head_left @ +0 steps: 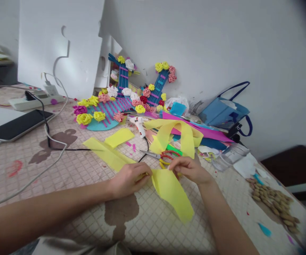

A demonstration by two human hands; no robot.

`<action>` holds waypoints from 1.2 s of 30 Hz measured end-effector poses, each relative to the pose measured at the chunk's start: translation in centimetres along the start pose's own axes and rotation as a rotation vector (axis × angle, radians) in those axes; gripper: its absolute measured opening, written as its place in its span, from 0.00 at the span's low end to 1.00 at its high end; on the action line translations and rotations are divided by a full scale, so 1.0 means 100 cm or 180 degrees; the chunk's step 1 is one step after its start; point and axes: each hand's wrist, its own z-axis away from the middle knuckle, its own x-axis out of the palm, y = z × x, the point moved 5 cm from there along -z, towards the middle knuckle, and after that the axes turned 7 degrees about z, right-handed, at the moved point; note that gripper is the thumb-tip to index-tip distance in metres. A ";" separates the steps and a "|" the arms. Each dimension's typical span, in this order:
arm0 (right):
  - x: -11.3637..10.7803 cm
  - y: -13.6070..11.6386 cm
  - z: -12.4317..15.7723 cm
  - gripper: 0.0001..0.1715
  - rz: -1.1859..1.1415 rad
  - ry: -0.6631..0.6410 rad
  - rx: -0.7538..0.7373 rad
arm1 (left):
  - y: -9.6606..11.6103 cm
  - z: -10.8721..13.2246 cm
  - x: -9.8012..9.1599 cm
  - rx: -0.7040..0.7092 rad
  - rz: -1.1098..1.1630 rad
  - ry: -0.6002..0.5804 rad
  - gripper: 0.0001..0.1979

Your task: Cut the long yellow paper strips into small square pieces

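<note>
My left hand (130, 179) and my right hand (188, 169) are both closed in a pinch on a yellow paper strip (172, 193) at the middle of the table. The strip hangs down between them toward me. Another long yellow strip (106, 153) lies flat to the left of my left hand. Just beyond my hands lie scissors (159, 156) with orange handles and a curled yellow ribbon of paper (178, 136). A white glue gun (139, 124) rests farther back.
A blue craft piece with paper flowers (107, 111) stands at the back. A tablet (16, 124) and a power strip (33, 100) with cables lie at left. At right are a blue bag (223, 111), pink paper sheets (208, 132), clear cups (227, 157) and peanuts (273, 202).
</note>
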 end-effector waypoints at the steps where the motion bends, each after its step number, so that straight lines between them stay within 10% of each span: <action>1: 0.000 0.002 -0.002 0.08 -0.0109 0.0156 0.0020 | 0.000 0.000 -0.001 -0.0011 0.0034 0.0076 0.07; 20: 0.021 -0.010 -0.013 0.19 0.0099 0.0089 -0.0064 | 0.012 0.000 0.001 0.0590 -0.0081 -0.0558 0.09; 26: 0.018 -0.013 -0.004 0.17 -0.0051 0.0185 0.0101 | -0.024 -0.017 -0.057 -0.0319 -0.0844 0.0391 0.11; 36: 0.023 0.008 -0.016 0.17 0.0105 0.0163 0.0866 | -0.071 -0.015 -0.122 -0.1547 -0.1178 0.0056 0.14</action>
